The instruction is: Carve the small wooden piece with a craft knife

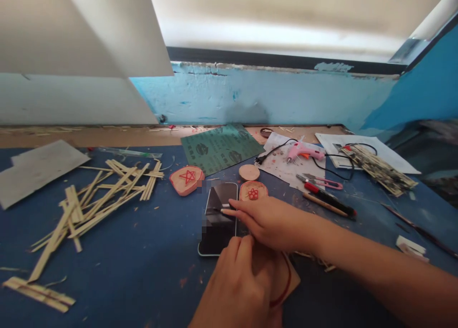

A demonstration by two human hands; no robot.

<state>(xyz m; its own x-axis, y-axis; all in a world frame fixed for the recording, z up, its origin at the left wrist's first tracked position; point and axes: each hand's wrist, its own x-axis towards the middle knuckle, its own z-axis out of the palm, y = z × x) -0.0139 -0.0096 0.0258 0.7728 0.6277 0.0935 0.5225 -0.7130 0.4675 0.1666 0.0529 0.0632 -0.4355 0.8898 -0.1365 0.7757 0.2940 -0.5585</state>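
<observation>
My right hand (266,220) reaches in from the right over a dark-screened phone (218,240). Its index finger is stretched out at the screen; I cannot tell whether the tip touches. Closer to me, my left hand (236,282) is closed, its fingers curled at a tan board with a dark red curved line (288,282), which both hands partly cover. Just beyond the phone lie a wood slice with a red flower (253,190) and a plain round wood slice (249,172). Left of them is a wood slice with a red star (186,179).
Pale split sticks (93,201) are scattered at left. Green sandpaper (222,149) lies at the back. At right are a pink glue gun (304,151) with its cord, pink thread snips (324,181), a red-and-black cutter (329,199) and a stick bundle (375,168).
</observation>
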